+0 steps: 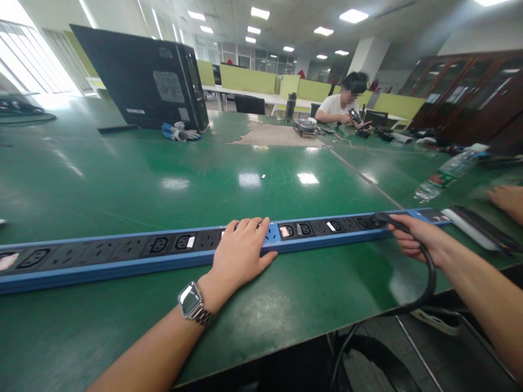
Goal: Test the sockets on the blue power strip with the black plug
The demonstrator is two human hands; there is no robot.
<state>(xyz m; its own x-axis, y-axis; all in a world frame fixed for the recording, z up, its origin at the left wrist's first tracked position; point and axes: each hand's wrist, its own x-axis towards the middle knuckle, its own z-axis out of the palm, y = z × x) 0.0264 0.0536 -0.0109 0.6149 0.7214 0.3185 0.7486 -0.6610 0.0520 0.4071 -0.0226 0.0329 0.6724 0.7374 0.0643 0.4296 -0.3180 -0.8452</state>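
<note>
A long blue power strip (102,251) with black sockets lies across the green table, running from the left edge toward the right. My left hand (244,247), with a watch (191,302) on its wrist, rests flat over the strip's middle, thumb along the near side. In my right hand (417,237) is a black power plug (382,219), closed around its rear. The plug's front meets the strip near its right end; whether it is fully seated I cannot tell. Its thick black cable (430,277) loops down over the table's near edge.
A black computer case (143,76) stands at the back left with gloves (180,132) beside it. A plastic bottle (449,171) lies on the right. Another person (341,106) sits across the table. Someone's hand (506,198) shows at the right edge, near a white-and-black object (474,227).
</note>
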